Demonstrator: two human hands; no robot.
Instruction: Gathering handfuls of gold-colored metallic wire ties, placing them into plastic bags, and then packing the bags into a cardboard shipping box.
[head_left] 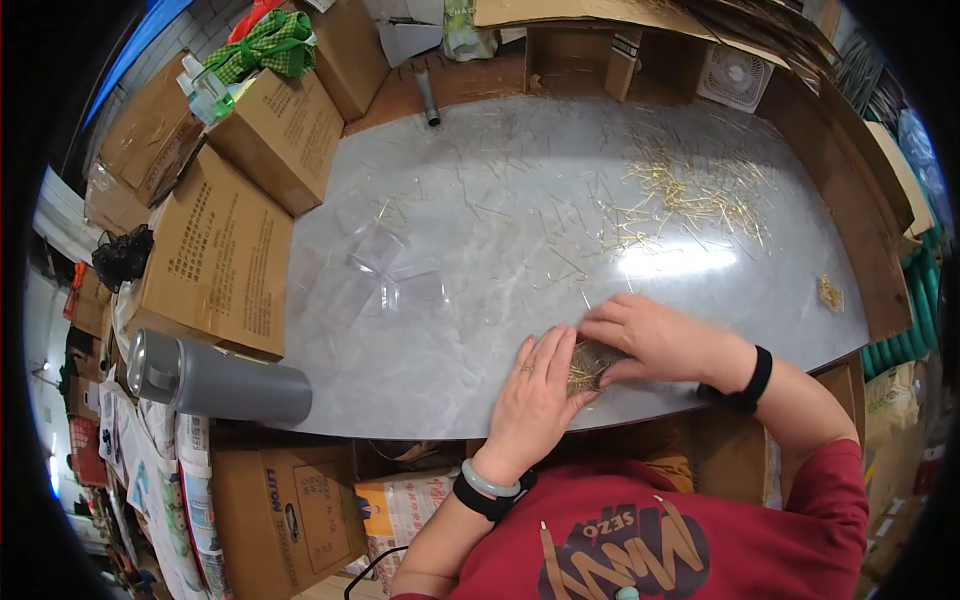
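Near the front edge of the grey table, a bunch of gold wire hooks point(584, 374) is gathered between my two hands. My left hand point(537, 400) presses against its left side, fingers held together and thumb at the near side. From the right, my right hand point(650, 338) curls round the same bunch, its thumb low and its fingers over the far side. My fingers hide part of the bunch. Farther back on the right lies a large loose pile of gold wire hooks point(690, 190). Several clear plastic boxes point(385, 275) sit left of my hands.
Loose hooks are scattered across the table point(400, 375). A grey bottle point(240, 385) lies at the left front edge, beside cardboard boxes point(225, 260). A small hook cluster point(830, 293) is at the right. A white fan point(735, 77) and cardboard walls point(870, 210) border the back and right.
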